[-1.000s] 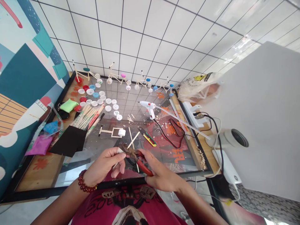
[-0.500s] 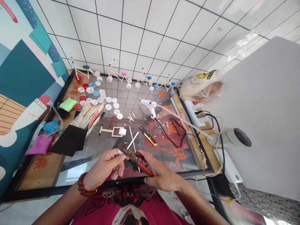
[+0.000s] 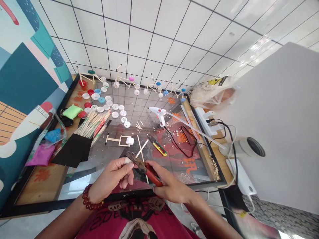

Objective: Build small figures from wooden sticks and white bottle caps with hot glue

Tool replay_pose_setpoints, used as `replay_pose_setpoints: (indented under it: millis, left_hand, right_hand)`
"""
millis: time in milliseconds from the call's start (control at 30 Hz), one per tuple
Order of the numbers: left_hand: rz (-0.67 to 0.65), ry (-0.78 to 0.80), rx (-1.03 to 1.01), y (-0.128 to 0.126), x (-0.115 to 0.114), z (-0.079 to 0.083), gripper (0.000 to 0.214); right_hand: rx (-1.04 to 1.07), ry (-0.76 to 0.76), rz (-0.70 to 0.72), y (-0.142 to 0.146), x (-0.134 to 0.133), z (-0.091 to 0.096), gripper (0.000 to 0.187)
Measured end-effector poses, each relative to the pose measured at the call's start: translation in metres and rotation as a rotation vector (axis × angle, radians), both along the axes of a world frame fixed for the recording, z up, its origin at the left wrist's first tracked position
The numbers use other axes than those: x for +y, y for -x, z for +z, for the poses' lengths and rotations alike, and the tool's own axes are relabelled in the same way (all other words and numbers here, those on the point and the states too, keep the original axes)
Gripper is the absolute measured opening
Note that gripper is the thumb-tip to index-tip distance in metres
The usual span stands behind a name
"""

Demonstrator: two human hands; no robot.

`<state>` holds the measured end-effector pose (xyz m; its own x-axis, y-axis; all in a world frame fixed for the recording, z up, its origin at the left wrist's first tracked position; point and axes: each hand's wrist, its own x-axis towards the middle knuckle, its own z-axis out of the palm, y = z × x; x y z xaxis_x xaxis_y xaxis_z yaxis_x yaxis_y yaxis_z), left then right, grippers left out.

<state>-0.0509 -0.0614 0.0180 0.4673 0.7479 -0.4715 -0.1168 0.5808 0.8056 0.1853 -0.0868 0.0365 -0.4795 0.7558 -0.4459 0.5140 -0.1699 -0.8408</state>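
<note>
My right hand (image 3: 169,184) is closed round the red handles of a pair of rusty pliers (image 3: 143,167), whose jaws point up and left. My left hand (image 3: 113,176) pinches a thin wooden stick at the plier jaws, thumb and fingers pressed together. Both hands hover over the near edge of the glass-topped table (image 3: 104,159). Just beyond them lie two crossed sticks (image 3: 141,147), a small stick frame with a white cap (image 3: 122,140) and a yellow utility knife (image 3: 157,145).
A white glue gun (image 3: 159,114) with black cord stands mid-table. Bottle caps (image 3: 107,106), a bundle of sticks (image 3: 93,122) and black card (image 3: 73,149) lie left. Several stick bicycles (image 3: 124,81) line the tiled wall. A power strip (image 3: 208,121) and white box (image 3: 279,126) sit right.
My hands and the pliers have stayed almost still; the left thumb has shifted slightly on the stick at the jaws. The view has barely drifted.
</note>
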Motion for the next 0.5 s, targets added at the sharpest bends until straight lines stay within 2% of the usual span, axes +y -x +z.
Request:
replay_pose_setpoints:
  millis: [133,233,333,500]
  left_hand:
    - [-0.006,0.015,-0.001,0.013,0.007,0.003,0.043]
    - [-0.065,-0.068,0.086,0.017,0.012,0.006,0.04]
    - [-0.199,-0.156,0.145,0.012,0.014,0.008,0.041]
    - [-0.188,-0.208,0.211,0.002,0.012,0.008,0.043]
  right_hand:
    - [-0.031,-0.006,0.001,-0.003,0.0,0.002,0.081]
    - [-0.032,0.001,0.006,-0.003,0.001,0.004,0.078]
    - [-0.014,-0.002,0.011,-0.002,0.0,0.002,0.078]
    - [0.05,0.019,0.036,-0.003,0.001,0.004,0.089]
